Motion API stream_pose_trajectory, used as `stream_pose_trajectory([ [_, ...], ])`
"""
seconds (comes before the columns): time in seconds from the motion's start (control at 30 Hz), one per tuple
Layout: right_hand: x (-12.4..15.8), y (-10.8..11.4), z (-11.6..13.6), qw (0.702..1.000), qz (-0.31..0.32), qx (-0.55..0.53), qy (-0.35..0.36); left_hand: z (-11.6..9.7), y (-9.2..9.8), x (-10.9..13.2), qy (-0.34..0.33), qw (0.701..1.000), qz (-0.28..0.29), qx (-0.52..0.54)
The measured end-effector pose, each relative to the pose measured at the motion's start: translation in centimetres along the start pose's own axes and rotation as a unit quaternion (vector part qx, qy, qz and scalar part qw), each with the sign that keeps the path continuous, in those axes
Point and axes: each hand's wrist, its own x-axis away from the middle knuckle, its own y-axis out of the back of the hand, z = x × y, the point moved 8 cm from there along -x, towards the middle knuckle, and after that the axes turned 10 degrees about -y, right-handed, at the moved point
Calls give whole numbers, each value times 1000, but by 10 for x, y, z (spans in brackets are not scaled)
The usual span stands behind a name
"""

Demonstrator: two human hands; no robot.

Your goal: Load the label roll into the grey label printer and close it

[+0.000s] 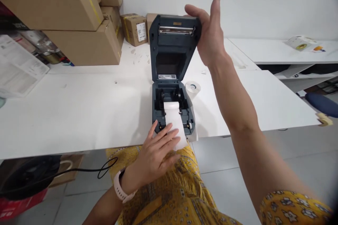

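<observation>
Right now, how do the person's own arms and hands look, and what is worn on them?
The left hand and the right hand are bare, without gloves. A pale pink watch strap circles the left wrist. The right arm is bare up to a short yellow sleeve with a floral print.

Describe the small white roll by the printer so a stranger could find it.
On the white table stands an open dark printer. Just right of its hinge lies the small roll, flat, dark hole upward; the other roll sits inside the printer.
</observation>
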Motion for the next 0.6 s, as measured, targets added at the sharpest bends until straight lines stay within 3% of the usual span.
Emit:
stream_pose_trajectory([
  [0.07, 34, 3, 5, 997, -45, 28, 47, -11, 11, 8, -9, 999, -26, 25],
  [0.13, 85, 4, 9, 988, -91, 75, 99, -16, 25, 16, -1, 996, -72, 51],
  [0.2, 141, -3, 8, 979, -93, 123, 134, -15, 45, 26, 18, 985, -169, 44],
  [0.27, 191, -15, 5, 973, -77, 144, 163, -10, 64, 35, 34, 954, -299, 9],
  [0.33, 227, -30, -3, 971, -39, 162, 173, 1, 71, 40, 63, 916, -396, -20],
  [0.37, 239, -36, -9, 969, -22, 178, 168, 9, 69, 38, 89, 906, -414, -21],
  [0.5, 258, -52, -29, 956, 8, 257, 140, 55, 31, 18, 238, 905, -339, 100],
  [0.6, 260, -53, -34, 954, -1, 265, 138, 74, 1, 15, 310, 874, -296, 231],
])
